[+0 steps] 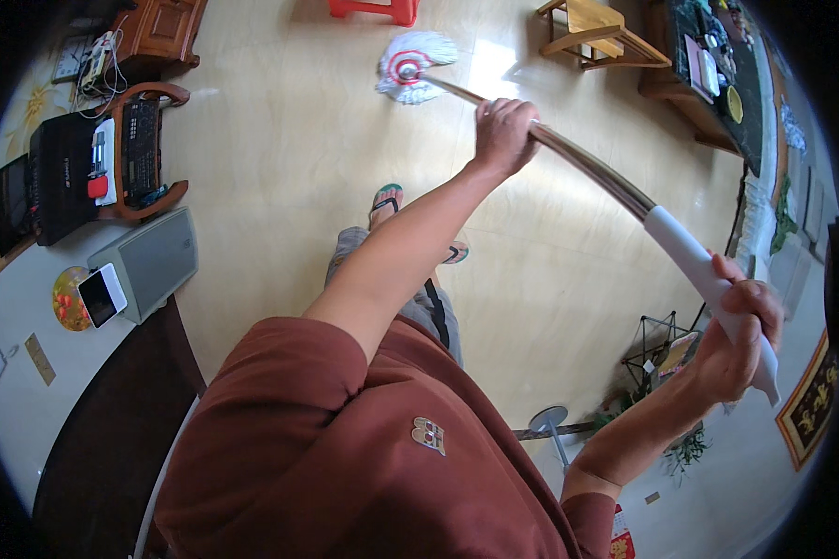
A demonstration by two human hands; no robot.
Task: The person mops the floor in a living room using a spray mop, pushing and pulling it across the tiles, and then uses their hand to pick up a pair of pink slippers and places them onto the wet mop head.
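I hold a string mop slantwise across my front. Its white mop head point(423, 52), with a red-ringed hub, rests on the tiled floor point(287, 140) ahead of my feet, strands fanned out. Partway down the metal pole point(594, 166), my left hand point(507, 136) is wrapped around it, arm stretched forward. My right hand point(744, 332) grasps the white plastic handle sleeve point(689, 258) near its upper end, out to the right. The pole's lower part runs from my left hand to the hub.
A red plastic stool point(377, 10) stands just beyond the mop head. To the far right are a wooden chair point(587, 35) and a dark-topped table point(734, 133) bearing small items. A grey loudspeaker point(154, 258) and wooden armchair point(164, 199) holding electronics line the left. A round-based stand point(549, 418) is lower right.
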